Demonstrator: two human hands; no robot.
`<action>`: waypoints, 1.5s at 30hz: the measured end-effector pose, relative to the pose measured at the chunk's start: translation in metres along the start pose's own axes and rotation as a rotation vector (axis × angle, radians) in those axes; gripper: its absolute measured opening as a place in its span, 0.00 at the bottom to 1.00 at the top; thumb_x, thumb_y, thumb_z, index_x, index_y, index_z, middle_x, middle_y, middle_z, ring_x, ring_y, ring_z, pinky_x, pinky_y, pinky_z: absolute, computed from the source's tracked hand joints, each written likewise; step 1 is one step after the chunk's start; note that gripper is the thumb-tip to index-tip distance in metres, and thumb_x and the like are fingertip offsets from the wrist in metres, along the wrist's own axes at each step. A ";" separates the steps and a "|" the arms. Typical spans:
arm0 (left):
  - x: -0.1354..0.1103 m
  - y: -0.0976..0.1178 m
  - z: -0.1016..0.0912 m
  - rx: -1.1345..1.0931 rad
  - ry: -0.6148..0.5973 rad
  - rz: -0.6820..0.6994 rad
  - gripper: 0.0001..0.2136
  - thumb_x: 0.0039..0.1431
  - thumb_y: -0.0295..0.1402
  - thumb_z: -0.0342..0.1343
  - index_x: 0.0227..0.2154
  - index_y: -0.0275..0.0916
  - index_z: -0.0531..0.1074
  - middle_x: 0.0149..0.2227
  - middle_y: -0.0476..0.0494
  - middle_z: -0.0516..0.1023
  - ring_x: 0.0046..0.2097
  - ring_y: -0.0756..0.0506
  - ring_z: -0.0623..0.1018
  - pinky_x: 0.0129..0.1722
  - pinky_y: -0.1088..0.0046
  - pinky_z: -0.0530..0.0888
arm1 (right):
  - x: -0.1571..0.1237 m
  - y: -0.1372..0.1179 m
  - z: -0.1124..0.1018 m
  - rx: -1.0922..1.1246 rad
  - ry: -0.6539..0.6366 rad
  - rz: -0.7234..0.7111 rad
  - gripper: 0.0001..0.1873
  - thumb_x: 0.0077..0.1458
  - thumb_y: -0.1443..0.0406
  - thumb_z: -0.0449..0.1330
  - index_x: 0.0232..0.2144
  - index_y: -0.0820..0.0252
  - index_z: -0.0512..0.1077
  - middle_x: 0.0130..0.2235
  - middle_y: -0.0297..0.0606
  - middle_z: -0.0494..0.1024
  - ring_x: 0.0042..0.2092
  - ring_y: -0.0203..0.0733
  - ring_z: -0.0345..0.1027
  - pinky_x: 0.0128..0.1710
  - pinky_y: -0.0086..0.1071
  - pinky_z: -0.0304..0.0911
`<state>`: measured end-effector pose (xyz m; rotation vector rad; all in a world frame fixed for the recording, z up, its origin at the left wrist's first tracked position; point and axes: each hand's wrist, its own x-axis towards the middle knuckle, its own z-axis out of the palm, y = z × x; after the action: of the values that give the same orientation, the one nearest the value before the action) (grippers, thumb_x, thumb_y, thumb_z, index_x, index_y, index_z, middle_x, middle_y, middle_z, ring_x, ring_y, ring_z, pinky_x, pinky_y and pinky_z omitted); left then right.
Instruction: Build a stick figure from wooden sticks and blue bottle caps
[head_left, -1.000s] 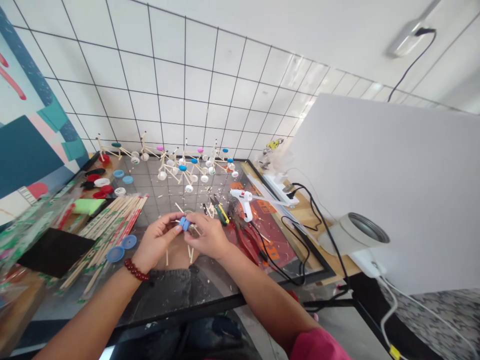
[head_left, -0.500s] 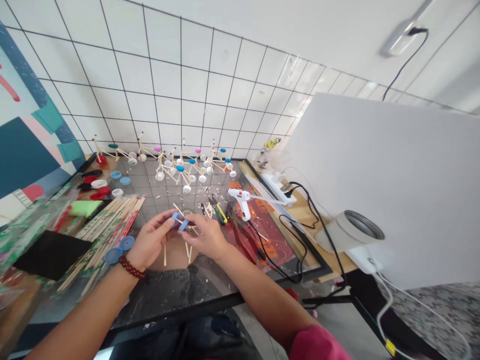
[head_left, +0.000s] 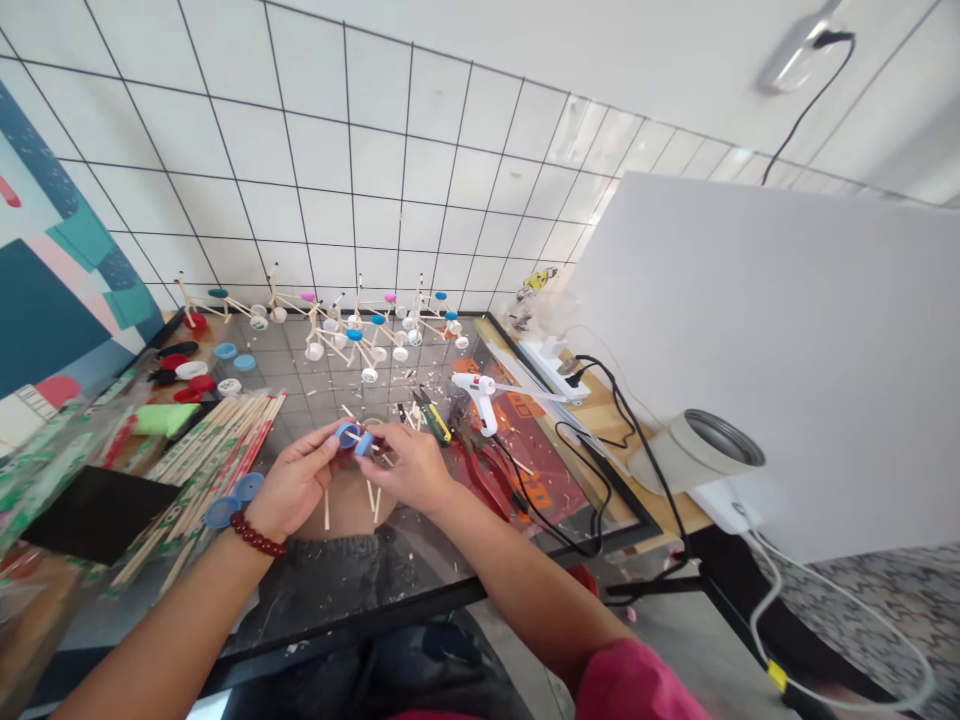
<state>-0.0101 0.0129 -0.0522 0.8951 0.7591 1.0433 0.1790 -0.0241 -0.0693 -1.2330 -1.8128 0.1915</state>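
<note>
My left hand point(head_left: 300, 480) pinches a blue bottle cap point(head_left: 346, 435), its hollow side partly facing me. Close beside it, my right hand point(head_left: 411, 465) grips a second blue bottle cap point(head_left: 364, 444). A thin wooden stick runs between the two caps; whether it is fixed to either one I cannot tell. Below the hands, short wooden sticks point(head_left: 373, 498) lie on a brown round piece point(head_left: 346, 520). Two more blue caps point(head_left: 223, 512) rest by my left wrist, near a bundle of wooden chopsticks point(head_left: 217, 440), some in paper wrappers.
Along the back stand several small bicycle-like models point(head_left: 355, 340) of sticks and caps. A white glue gun point(head_left: 484, 400), a yellow-green cutter point(head_left: 433, 415) and red-handled pliers point(head_left: 487, 475) lie right of my hands. Black cables cross the right side near a grey cylinder point(head_left: 675, 455).
The left blue cap has turned so that more of its hollow side shows. Both hands keep their hold, and the whole view has shifted slightly.
</note>
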 end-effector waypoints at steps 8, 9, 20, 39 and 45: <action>-0.001 -0.009 -0.002 0.206 0.031 0.114 0.27 0.45 0.53 0.79 0.45 0.42 0.89 0.49 0.35 0.90 0.54 0.34 0.86 0.65 0.50 0.78 | -0.001 -0.002 0.003 -0.049 0.002 0.046 0.10 0.58 0.61 0.69 0.41 0.57 0.81 0.32 0.39 0.85 0.34 0.46 0.80 0.35 0.34 0.76; -0.001 -0.010 -0.003 0.272 0.032 0.148 0.27 0.48 0.55 0.77 0.46 0.41 0.89 0.50 0.35 0.89 0.56 0.33 0.85 0.66 0.49 0.77 | -0.001 -0.001 0.004 -0.046 -0.001 0.058 0.09 0.58 0.61 0.69 0.41 0.56 0.81 0.32 0.39 0.85 0.34 0.45 0.80 0.35 0.33 0.76; 0.000 -0.011 -0.012 0.818 0.014 0.473 0.26 0.66 0.55 0.60 0.53 0.40 0.86 0.57 0.34 0.87 0.59 0.32 0.84 0.66 0.49 0.77 | 0.000 -0.004 0.000 0.023 -0.149 0.217 0.11 0.61 0.65 0.72 0.47 0.57 0.84 0.32 0.36 0.85 0.33 0.42 0.78 0.36 0.31 0.70; -0.009 0.006 0.017 -0.039 0.131 0.060 0.29 0.31 0.38 0.86 0.42 0.41 0.87 0.39 0.44 0.89 0.42 0.45 0.86 0.42 0.73 0.83 | -0.003 0.000 0.012 0.197 -0.034 0.238 0.19 0.59 0.50 0.75 0.42 0.57 0.81 0.32 0.33 0.82 0.33 0.37 0.74 0.35 0.29 0.68; -0.008 0.012 0.017 -0.087 0.117 -0.068 0.24 0.28 0.37 0.87 0.30 0.34 0.87 0.32 0.40 0.88 0.33 0.49 0.83 0.34 0.77 0.81 | 0.000 0.002 0.004 0.317 0.000 0.200 0.25 0.58 0.44 0.74 0.45 0.57 0.81 0.35 0.35 0.81 0.32 0.38 0.73 0.36 0.32 0.71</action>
<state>-0.0025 0.0036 -0.0333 0.7340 0.8302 1.0677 0.1770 -0.0217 -0.0724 -1.1820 -1.5840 0.5688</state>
